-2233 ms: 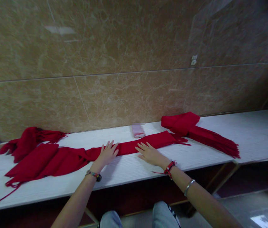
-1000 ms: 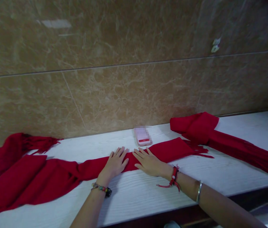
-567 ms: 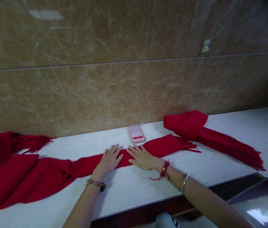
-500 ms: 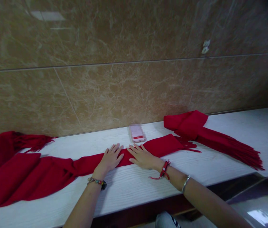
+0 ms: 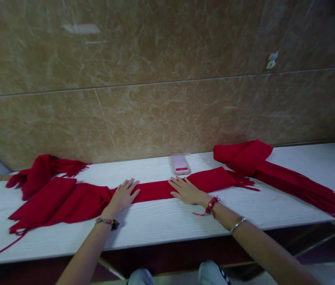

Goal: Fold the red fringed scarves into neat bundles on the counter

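Observation:
A long red scarf (image 5: 155, 190) lies stretched along the white table (image 5: 167, 225), narrow in the middle and bunched wide at its left end. My left hand (image 5: 123, 195) rests flat on the scarf with fingers spread, left of the middle. My right hand (image 5: 186, 190) lies flat and open on the scarf further right, near the folded right end with its fringe. Both wrists wear bracelets.
A second red scarf (image 5: 277, 170) with long fringe lies at the right. Another red scarf (image 5: 41, 174) is bunched at the back left. A pink phone (image 5: 180, 164) lies by the brown marble wall (image 5: 167, 79). My knees show below the table's front edge.
My left hand has slid left along the scarf, away from my right hand, and the stretch between them now lies flatter. The view has shifted slightly.

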A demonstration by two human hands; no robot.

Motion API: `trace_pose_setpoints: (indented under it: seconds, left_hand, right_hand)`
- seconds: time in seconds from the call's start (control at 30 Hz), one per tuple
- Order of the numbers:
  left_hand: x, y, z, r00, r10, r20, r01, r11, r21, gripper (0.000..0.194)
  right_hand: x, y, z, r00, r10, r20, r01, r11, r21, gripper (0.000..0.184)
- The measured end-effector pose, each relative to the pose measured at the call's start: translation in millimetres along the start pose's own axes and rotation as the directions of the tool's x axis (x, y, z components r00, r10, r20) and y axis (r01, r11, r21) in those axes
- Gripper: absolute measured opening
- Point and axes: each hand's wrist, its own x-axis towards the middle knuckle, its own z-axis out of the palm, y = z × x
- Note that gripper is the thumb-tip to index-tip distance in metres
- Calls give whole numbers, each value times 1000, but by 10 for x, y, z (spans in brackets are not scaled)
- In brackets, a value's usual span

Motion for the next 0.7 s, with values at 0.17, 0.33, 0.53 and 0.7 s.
trace_pose_setpoints:
  seconds: [0.17,0.33,0.53,0.7]
  left_hand:
    - [-55,-5,-80,998,9,-59,-8,1000,22,44]
    - [28,417,-122,979,188,-82,-194,979,-65,44]
    - [43,549,-89,948,316,38,-307,939,-155,47]
    - [45,507,-83,950,309,45,-298,941,-164,50]
  right_hand:
    - [19,7,22,1000,3,-4,-3,1000,14,57]
    - [35,13,27,1000,22,20,-23,999,42,58]
    - [35,-18,-27,1000,30,-8,-30,998,53,62]
    - [90,-155,-31,995,-52,-84,57,997,53,66]
